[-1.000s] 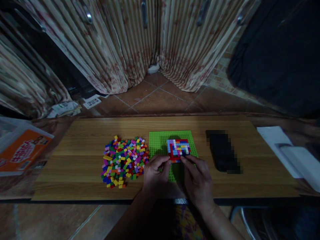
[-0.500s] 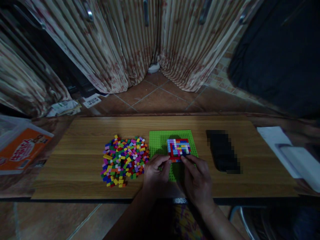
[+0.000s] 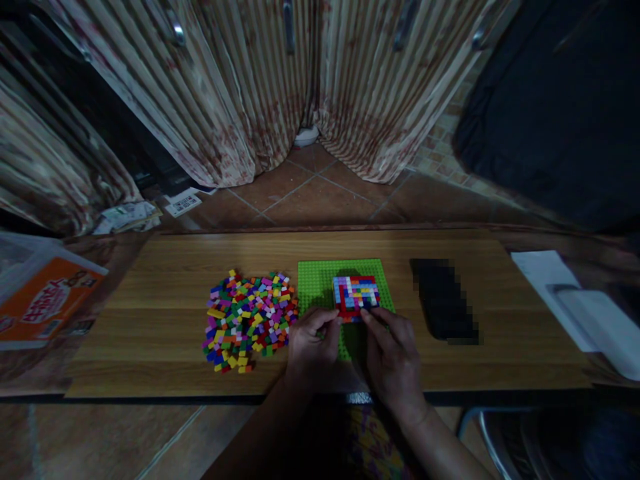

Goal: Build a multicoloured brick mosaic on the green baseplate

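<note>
A multicoloured block built of toy bricks stands on a green studded baseplate, towards its right side. Its top mixes red, white, blue, yellow and purple pieces. At the block's near left corner, my left hand has thumb and index finger pinched together against the bricks. My right hand grips the near right edge with bent fingers, the fingertips touching the bricks. Whether a loose piece lies under either set of fingertips cannot be made out. Left of the baseplate spreads a heap of loose toy bricks in many colours.
All this sits on a long wooden table. A dark, partly pixelated flat object lies to the right. An orange-labelled plastic tub is beyond the left end, white sheets beyond the right. Striped curtains hang behind.
The camera view has shifted very slightly. Both hands stay at the near edge of the brick block, with only tiny finger movement.
</note>
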`<state>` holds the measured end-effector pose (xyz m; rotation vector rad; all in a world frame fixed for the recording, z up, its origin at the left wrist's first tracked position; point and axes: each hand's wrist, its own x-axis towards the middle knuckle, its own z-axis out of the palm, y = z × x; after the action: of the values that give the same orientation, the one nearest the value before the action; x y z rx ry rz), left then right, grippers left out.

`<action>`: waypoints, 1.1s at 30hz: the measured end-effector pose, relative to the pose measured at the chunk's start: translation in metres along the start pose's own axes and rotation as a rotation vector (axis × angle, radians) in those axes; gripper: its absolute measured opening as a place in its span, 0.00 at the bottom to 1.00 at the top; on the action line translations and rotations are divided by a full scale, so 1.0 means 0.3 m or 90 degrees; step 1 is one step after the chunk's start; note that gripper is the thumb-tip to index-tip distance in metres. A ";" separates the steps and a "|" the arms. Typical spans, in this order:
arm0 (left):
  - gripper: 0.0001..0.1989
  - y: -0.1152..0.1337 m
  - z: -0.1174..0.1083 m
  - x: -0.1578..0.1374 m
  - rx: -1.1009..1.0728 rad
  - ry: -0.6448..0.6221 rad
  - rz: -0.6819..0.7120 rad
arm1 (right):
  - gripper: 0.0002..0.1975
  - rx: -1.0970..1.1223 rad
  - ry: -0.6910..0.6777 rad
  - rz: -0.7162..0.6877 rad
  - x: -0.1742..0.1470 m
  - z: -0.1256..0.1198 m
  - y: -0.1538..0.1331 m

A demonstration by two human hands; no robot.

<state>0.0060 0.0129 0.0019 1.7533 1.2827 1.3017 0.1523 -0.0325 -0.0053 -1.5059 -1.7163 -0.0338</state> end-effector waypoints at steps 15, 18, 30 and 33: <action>0.05 0.002 -0.006 -0.002 -0.007 -0.022 0.001 | 0.18 -0.007 -0.005 0.011 0.004 0.003 -0.002; 0.05 0.012 -0.014 -0.009 0.006 -0.021 0.031 | 0.16 0.026 -0.005 0.040 -0.003 -0.008 -0.007; 0.06 0.069 0.052 0.012 0.139 -0.025 0.106 | 0.11 0.259 0.045 0.334 0.028 -0.066 0.029; 0.05 0.067 0.064 0.021 0.157 -0.027 0.108 | 0.11 0.312 0.050 0.359 0.051 -0.046 0.047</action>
<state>0.0312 0.0131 0.0150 2.0895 1.3415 1.2326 0.1726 -0.0234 0.0060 -1.5229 -1.0789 0.5708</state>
